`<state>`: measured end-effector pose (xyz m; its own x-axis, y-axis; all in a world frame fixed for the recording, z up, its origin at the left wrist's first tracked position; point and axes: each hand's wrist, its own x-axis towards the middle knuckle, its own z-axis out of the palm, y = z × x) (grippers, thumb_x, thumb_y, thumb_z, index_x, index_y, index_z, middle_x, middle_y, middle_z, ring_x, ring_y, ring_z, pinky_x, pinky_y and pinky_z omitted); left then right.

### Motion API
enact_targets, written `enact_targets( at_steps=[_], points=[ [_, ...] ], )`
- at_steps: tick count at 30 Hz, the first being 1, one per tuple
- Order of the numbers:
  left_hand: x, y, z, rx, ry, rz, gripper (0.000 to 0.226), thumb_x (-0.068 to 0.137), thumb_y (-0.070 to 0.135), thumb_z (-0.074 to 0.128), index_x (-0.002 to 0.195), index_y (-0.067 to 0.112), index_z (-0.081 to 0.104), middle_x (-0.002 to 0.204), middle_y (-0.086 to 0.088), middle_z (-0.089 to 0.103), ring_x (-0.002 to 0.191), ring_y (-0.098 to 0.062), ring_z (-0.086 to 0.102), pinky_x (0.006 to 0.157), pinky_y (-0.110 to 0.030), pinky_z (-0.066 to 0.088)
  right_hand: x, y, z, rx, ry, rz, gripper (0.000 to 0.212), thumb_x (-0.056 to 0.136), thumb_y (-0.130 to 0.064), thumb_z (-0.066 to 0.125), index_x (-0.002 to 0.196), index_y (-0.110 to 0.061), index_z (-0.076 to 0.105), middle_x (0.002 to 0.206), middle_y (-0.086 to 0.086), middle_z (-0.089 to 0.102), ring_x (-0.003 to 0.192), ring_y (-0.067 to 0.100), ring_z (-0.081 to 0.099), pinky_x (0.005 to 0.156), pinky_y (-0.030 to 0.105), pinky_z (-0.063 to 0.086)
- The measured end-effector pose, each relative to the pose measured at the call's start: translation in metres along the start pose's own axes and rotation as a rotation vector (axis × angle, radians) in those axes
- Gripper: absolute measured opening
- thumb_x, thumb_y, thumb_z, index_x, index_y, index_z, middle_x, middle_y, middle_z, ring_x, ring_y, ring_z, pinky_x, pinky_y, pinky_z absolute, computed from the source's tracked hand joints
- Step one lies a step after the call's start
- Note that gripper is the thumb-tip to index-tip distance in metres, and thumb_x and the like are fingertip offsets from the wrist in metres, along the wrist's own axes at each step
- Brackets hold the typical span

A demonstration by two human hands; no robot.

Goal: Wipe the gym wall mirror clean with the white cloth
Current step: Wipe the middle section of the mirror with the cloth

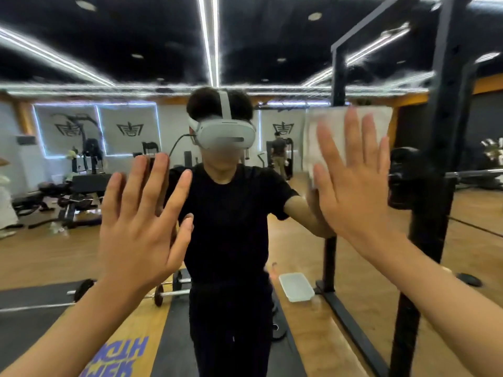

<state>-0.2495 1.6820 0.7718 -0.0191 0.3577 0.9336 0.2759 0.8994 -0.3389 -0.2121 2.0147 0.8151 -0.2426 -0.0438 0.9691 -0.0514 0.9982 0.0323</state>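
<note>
- Pinned rather than grasped, the white cloth (326, 126) is pressed against the mirror (245, 36) at the upper right of the frame by the grip of the right hand (356, 191). The fingers are straight and spread, with nothing curled round the fabric.
- Cloth is seen above and to the left of those fingers. Its edges are blurred, so its folds cannot be made out.
- No hold is taken by the left hand (136, 229) at centre left. It is raised with palm to the glass and fingers straight and apart. Reflected fingertips show just behind it, but whether the glass is touched cannot be told.
- A wiping stroke on the upper right part of the glass is judged to be the step in hand. No streaks or marks can be made out, so how much has been cleaned cannot be judged.
- For the next move, firm flat pressure is called for, since a cloth that is only pinned could slip from under the palm. The black rack post (446, 131) just to the right should be avoided.
- Farther off, in the reflection, a person in black wearing a white headset (226, 131) is seen. A white tray (296, 287) lies on the wooden floor at lower centre, and a barbell (122, 297) at lower left.
</note>
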Motion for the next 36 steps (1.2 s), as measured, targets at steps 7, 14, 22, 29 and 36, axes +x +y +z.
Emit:
enact_targets(
  at_steps=[7, 14, 22, 29, 36],
  points=[
    [-0.003, -0.005, 0.000, -0.024, 0.004, 0.011, 0.063, 0.107, 0.038, 0.045, 0.165, 0.015, 0.036, 0.173, -0.019, 0.024, 0.161, -0.039, 0.020, 0.130, -0.056, 0.012, -0.084, -0.138, 0.031, 0.104, -0.110, -0.147, 0.059, 0.112, -0.042, 0.028, 0.168, -0.034, 0.011, 0.176, 0.008, -0.007, 0.163, 0.034, -0.004, 0.129, 0.061, -0.001],
    [-0.004, -0.004, 0.000, -0.066, 0.014, 0.008, 0.064, 0.106, 0.036, 0.047, 0.166, 0.016, 0.033, 0.174, -0.017, 0.019, 0.163, -0.036, 0.012, 0.130, -0.057, 0.011, -0.136, 0.001, 0.027, -0.056, -0.139, -0.292, 0.060, 0.111, -0.043, 0.030, 0.168, -0.034, 0.014, 0.177, 0.007, 0.002, 0.163, 0.034, 0.005, 0.129, 0.058, 0.005],
    [-0.002, -0.001, 0.002, -0.040, -0.009, 0.001, 0.064, 0.107, 0.035, 0.047, 0.166, 0.014, 0.033, 0.174, -0.021, 0.019, 0.161, -0.042, 0.016, 0.130, -0.058, 0.009, -0.103, -0.014, 0.020, 0.129, 0.029, 0.764, 0.061, 0.113, -0.041, 0.015, 0.169, -0.022, -0.001, 0.176, 0.012, -0.010, 0.162, 0.034, -0.010, 0.127, 0.065, 0.002],
    [-0.003, -0.012, -0.001, -0.044, 0.000, 0.057, 0.063, 0.108, 0.037, 0.046, 0.166, 0.016, 0.032, 0.174, -0.018, 0.020, 0.161, -0.038, 0.018, 0.131, -0.054, 0.010, -0.099, -0.164, 0.030, 0.111, -0.187, 0.101, 0.060, 0.113, -0.045, 0.017, 0.169, -0.029, 0.004, 0.175, 0.013, -0.007, 0.161, 0.039, -0.008, 0.127, 0.064, -0.002],
    [-0.002, -0.007, -0.004, -0.047, -0.017, 0.033, 0.061, 0.108, 0.034, 0.043, 0.166, 0.017, 0.033, 0.175, -0.016, 0.018, 0.162, -0.037, 0.014, 0.130, -0.058, 0.013, -0.127, 0.023, 0.015, -0.047, -0.132, -0.085, 0.059, 0.114, -0.043, 0.025, 0.169, -0.030, 0.007, 0.175, 0.015, 0.006, 0.162, 0.039, 0.007, 0.127, 0.065, 0.014]
  ],
)
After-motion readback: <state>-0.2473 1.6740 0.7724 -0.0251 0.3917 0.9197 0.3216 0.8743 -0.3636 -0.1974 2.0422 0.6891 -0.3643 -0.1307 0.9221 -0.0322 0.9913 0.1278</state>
